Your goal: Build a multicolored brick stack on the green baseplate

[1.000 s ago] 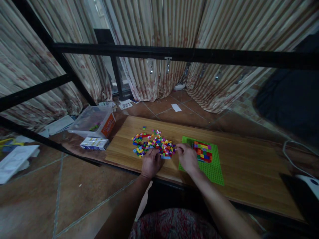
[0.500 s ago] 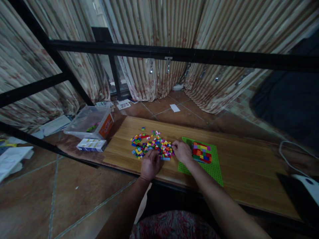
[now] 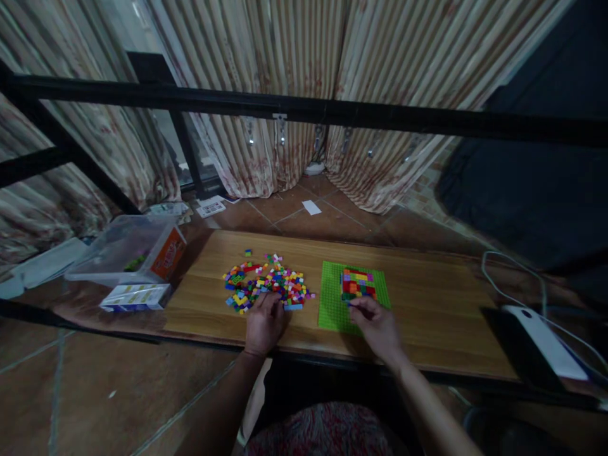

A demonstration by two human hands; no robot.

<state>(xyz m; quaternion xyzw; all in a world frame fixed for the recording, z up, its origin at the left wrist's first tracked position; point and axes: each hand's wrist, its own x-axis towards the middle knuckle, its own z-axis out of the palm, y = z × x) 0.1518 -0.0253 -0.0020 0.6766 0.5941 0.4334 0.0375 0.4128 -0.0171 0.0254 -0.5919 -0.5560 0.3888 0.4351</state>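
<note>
- Far left, a see-through plastic bin (image 3: 114,250) with slanting smooth walls stands on brown floor tiles (image 3: 142,380); a few green bits show through it. Its orange label (image 3: 170,253) carries pale lettering, too blurred to read.
- Just in front of the bin lies a flat, oblong carton (image 3: 135,297), white with yellow and blue print I can't make out.
- Beyond the table, near the pleated, striped curtains (image 3: 294,69), a printed sheet (image 3: 210,207) bears a dark, square code-like pattern; its text is illegible.
- On my wood-grained table (image 3: 427,304), a loose heap of glossy plastic bricks (image 3: 292,280) spreads in many colours, mostly small blocks. A longer light-blue brick (image 3: 293,307) lies at its near edge.
- My left hand (image 3: 263,322) is at the heap's near edge, much where it was half a second ago. Its fingers are curled inward; I cannot tell whether they hold a brick.
- To the right of the heap lies a flat green baseplate (image 3: 330,310), studded all over, with a blocky multicoloured build (image 3: 358,285) standing on it.
- My right hand (image 3: 379,324) has moved from the heap's right edge to the build's near side. Thumb and forefinger nearly meet; whatever is between them is too small to tell.
- Far right, a white, rounded oblong device (image 3: 544,345) with a dark oval mark lies near a pale looping cable (image 3: 503,294).
</note>
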